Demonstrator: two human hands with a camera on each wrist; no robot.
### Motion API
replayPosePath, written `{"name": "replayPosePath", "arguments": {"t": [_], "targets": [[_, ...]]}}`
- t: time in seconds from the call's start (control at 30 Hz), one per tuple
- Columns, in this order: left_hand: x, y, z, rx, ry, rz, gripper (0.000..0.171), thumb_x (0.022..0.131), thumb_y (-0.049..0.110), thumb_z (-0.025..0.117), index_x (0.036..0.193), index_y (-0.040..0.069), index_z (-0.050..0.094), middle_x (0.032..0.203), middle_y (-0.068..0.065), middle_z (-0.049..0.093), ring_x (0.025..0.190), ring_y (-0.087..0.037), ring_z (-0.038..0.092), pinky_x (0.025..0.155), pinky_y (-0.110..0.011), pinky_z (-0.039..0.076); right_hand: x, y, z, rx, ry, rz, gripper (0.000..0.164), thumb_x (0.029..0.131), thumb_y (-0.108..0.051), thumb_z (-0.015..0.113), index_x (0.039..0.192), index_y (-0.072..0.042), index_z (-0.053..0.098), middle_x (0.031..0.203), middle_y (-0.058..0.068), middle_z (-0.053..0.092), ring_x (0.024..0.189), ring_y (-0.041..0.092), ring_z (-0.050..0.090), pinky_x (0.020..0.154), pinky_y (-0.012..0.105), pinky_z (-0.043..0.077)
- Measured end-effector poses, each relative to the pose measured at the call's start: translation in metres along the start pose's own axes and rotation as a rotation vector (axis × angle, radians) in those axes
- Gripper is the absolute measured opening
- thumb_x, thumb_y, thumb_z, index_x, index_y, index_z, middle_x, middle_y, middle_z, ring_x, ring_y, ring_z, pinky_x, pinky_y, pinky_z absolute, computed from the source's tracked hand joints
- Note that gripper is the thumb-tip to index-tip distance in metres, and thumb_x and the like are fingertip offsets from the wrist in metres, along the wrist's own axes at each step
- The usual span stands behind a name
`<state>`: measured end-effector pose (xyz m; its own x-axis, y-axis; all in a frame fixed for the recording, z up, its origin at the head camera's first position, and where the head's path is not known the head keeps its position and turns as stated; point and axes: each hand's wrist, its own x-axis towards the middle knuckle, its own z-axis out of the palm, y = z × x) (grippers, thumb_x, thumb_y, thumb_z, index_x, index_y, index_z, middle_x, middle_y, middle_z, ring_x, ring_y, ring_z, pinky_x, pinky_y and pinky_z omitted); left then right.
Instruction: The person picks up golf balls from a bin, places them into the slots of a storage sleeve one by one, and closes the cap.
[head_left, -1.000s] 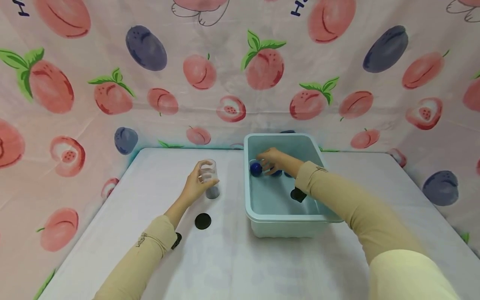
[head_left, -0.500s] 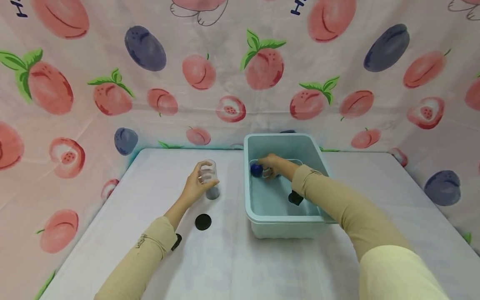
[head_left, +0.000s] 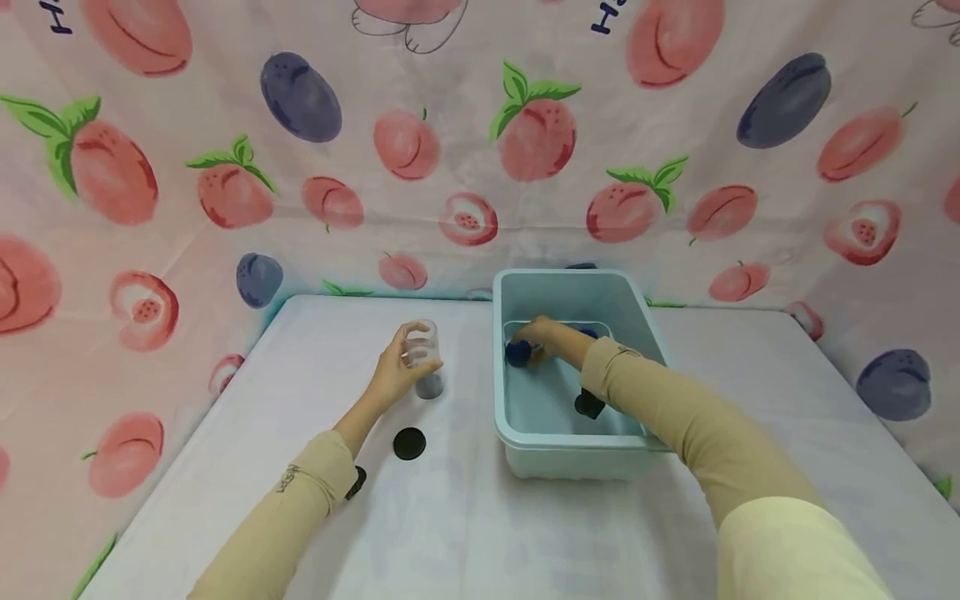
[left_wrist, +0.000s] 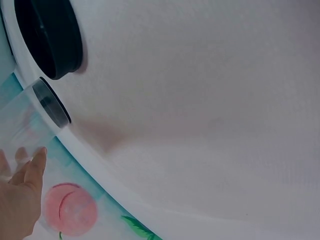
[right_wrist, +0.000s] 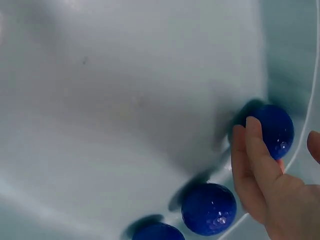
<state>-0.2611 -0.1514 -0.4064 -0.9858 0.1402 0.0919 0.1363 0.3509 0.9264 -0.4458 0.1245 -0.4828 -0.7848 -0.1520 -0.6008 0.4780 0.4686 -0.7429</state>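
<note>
Inside the tub [head_left: 570, 439], close by its left wall, the person's right hand [right_wrist: 270, 185] has its fingers laid on a glossy blue ball [right_wrist: 275, 129], the thumb standing apart, so to me it's touching rather than gripping. I'd guess the ball is light, firm and a bit slippery with that shine; thumb and fingers on opposite sides of its middle look the surest hold. A second ball [right_wrist: 208, 209] and a third ball [right_wrist: 158, 233] sit near it in the tub. Left of the tub, the left hand [head_left: 390, 371] grips a see-through cylinder [head_left: 426, 346] round its side; probably thin, light plastic, best held mid-wall without squeezing. A black lid [head_left: 409, 443] lies left of the tub too, nearer the person. The tub's wall crowds the ball on one side, but there's room toward the tub's near rim, and a strip of table [head_left: 465, 383] separates tub and cylinder
</note>
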Motion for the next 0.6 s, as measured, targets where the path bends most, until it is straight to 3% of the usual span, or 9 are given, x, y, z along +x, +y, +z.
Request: {"name": "replayPosePath", "arguments": {"t": [0.1, 0.17, 0.2, 0.33, 0.43, 0.6], "targets": [[-0.001, -0.001, 0.001, -0.001, 0.007, 0.000, 0.056, 0.084, 0.010, 0.070, 0.131, 0.015, 0.038, 0.131, -0.017, 0.052, 0.122, -0.035, 0.051, 0.100, -0.049, 0.043, 0.015, 0.008, 0.000, -0.010, -0.003, 0.008, 0.077, 0.077, -0.013, 0.077, 0.138, 0.004, 0.033, 0.130, 0.031, 0.042, 0.111, 0.044, 0.053, 0.080, 0.042, 0.057], [-0.001, -0.002, 0.002, -0.005, 0.007, 0.006, 0.056, 0.084, 0.010, 0.070, 0.130, 0.015, 0.038, 0.131, -0.018, 0.052, 0.122, -0.036, 0.051, 0.100, -0.049, 0.043, 0.004, 0.006, 0.002, -0.023, 0.004, 0.012, 0.074, 0.076, -0.010, 0.078, 0.135, 0.003, 0.036, 0.129, 0.030, 0.044, 0.110, 0.042, 0.054, 0.079, 0.041, 0.057], [-0.001, -0.002, 0.003, -0.008, 0.004, 0.009, 0.056, 0.084, 0.010, 0.070, 0.130, 0.014, 0.038, 0.131, -0.018, 0.052, 0.122, -0.036, 0.051, 0.100, -0.049, 0.043, -0.005, 0.005, 0.003, -0.037, 0.004, 0.006, 0.071, 0.073, -0.010, 0.080, 0.131, 0.004, 0.040, 0.125, 0.029, 0.046, 0.105, 0.041, 0.056, 0.075, 0.039, 0.058], [0.001, -0.002, 0.004, -0.005, -0.007, 0.012, 0.056, 0.085, 0.010, 0.070, 0.131, 0.015, 0.038, 0.131, -0.018, 0.053, 0.121, -0.035, 0.051, 0.100, -0.049, 0.043, -0.098, -0.023, 0.017, -0.097, 0.023, 0.007, 0.059, 0.080, -0.007, 0.073, 0.128, 0.005, 0.043, 0.127, 0.026, 0.044, 0.107, 0.037, 0.057, 0.081, 0.035, 0.056], [0.002, 0.000, 0.003, 0.002, -0.006, 0.013, 0.056, 0.085, 0.011, 0.069, 0.131, 0.015, 0.038, 0.131, -0.018, 0.053, 0.122, -0.035, 0.051, 0.101, -0.049, 0.042, -0.148, -0.039, 0.026, -0.137, 0.030, -0.002, 0.052, 0.087, -0.007, 0.064, 0.131, 0.007, 0.041, 0.133, 0.025, 0.041, 0.114, 0.035, 0.055, 0.089, 0.033, 0.054], [0.003, -0.004, 0.003, 0.011, -0.006, 0.004, 0.056, 0.085, 0.013, 0.070, 0.132, 0.015, 0.037, 0.132, -0.018, 0.053, 0.124, -0.036, 0.049, 0.104, -0.052, 0.039, -0.153, -0.041, 0.025, -0.154, 0.018, 0.004, 0.052, 0.089, -0.008, 0.063, 0.132, 0.007, 0.038, 0.121, 0.021, 0.045, 0.101, 0.030, 0.060, 0.089, 0.031, 0.054]]}}
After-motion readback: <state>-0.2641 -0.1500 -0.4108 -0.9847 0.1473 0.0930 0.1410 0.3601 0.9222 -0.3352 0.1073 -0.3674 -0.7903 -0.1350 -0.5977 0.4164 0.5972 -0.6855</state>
